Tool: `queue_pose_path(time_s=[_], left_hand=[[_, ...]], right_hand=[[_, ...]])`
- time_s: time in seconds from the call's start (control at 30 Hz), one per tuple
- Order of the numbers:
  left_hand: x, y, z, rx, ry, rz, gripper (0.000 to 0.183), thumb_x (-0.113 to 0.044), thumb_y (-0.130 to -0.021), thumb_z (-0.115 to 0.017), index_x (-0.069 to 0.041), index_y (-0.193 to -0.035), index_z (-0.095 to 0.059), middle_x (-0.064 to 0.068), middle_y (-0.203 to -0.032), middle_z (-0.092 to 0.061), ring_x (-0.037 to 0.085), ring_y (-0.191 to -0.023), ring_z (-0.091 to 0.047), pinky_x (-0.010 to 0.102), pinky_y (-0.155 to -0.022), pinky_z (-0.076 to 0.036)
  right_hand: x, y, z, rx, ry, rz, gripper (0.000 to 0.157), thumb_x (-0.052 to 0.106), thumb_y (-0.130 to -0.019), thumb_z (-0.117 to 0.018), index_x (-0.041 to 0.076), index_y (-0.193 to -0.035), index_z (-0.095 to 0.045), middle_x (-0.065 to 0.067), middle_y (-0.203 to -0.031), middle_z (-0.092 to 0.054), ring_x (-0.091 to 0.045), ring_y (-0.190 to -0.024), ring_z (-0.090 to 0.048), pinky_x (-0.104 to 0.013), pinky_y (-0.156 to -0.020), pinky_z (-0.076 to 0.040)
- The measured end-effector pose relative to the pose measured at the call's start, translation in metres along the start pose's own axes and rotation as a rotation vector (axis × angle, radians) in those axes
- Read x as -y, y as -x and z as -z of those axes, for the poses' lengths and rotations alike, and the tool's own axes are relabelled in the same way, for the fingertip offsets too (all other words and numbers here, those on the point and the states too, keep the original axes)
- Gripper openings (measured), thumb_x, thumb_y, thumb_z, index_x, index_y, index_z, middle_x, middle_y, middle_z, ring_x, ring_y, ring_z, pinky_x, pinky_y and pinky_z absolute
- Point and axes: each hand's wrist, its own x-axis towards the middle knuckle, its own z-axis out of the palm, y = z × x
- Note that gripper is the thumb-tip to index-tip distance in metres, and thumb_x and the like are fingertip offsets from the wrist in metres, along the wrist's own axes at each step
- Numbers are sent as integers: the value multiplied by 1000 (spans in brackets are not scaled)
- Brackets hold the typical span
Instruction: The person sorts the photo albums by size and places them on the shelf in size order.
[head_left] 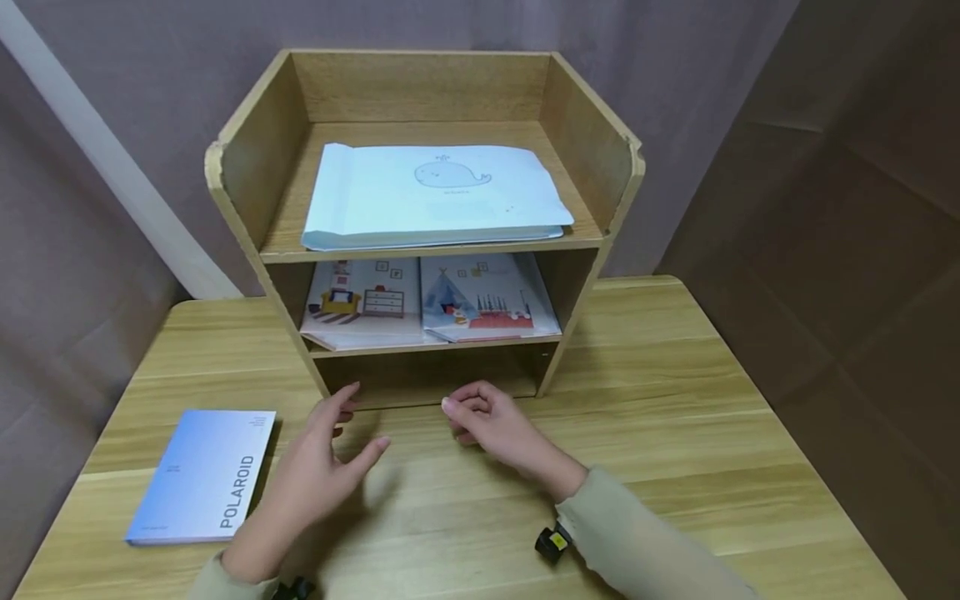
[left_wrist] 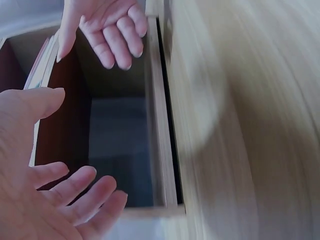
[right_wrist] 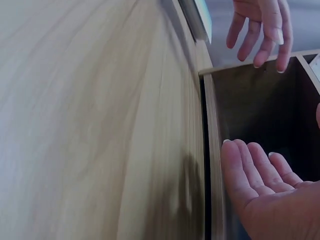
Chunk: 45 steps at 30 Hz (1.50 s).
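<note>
Both hands hover over the table in front of a small wooden shelf (head_left: 547, 87), near its bottom compartment. My left hand (head_left: 318, 471) has its fingers spread and thumb apart, with nothing held; a blue-and-white book (head_left: 198, 475) marked POLAROID lies flat to its left. My right hand (head_left: 487, 421) is bent loosely at the fingers and holds nothing; in the right wrist view its fingers (right_wrist: 257, 170) reach out with the palm showing. A pale book (head_left: 375, 196) with a whale drawing lies on the top shelf. Two illustrated books, a left one (head_left: 363, 304) and a right one (head_left: 487, 296), lie on the middle shelf.
The wooden table (head_left: 675, 417) extends on both sides of the shelf. Behind it hangs a grey curtain (head_left: 420, 25), and a brown panel (head_left: 862, 208) stands along the right. A small black device (head_left: 552, 543) is by the right cuff.
</note>
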Motion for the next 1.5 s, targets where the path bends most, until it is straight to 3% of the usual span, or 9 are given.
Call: queue_pose_path(time_s=[0.4,0.7,0.87,1.03,1.2,1.5], left_hand=[[37,13,41,-79,-165,129,90,-58,-70,-65,-6,-136,-32,19,-118,-46,37,-105,-44,55,-80,-37],[78,27,70,-69,-302,326,106,-60,-68,-65,6,-137,-20,38,-117,-33,53,-102,-33,62,-71,-31],[103,34,81,-28,-353,434,109,-56,-69,-66,16,-132,-15,44,-111,-30,57,-97,-31,64,-69,-31],[115,37,85,36,-333,448,101,-54,-71,-66,26,-114,-22,43,-96,-35,53,-84,-39,58,-66,-36],[116,36,85,86,-324,434,100,-54,-73,-65,27,-113,-22,44,-95,-37,54,-85,-41,57,-68,-36],[107,34,91,260,-262,441,103,-60,-79,-52,23,-128,-16,48,-118,-27,58,-108,-30,63,-88,-28]], right_hand=[[-6,-12,-50,80,-110,-105,52,48,-77,-64,9,-109,-50,-17,-102,-60,-30,-91,-59,-39,-73,-52],[-2,-20,-91,112,-181,-143,54,48,-75,-66,10,-110,-47,-13,-103,-60,-28,-89,-59,-39,-71,-52],[1,-25,-112,130,-200,-155,54,45,-76,-66,9,-112,-46,-9,-101,-60,-27,-89,-59,-38,-71,-52],[-1,-27,-127,171,-218,-148,56,41,-79,-65,7,-117,-43,-5,-100,-59,-26,-90,-58,-38,-71,-52],[-5,-29,-137,218,-242,-143,58,37,-81,-65,4,-121,-39,-5,-101,-59,-26,-92,-57,-39,-72,-52],[-3,-30,-147,230,-269,-185,62,36,-80,-65,-1,-123,-41,-6,-104,-58,-25,-94,-58,-38,-75,-51]])
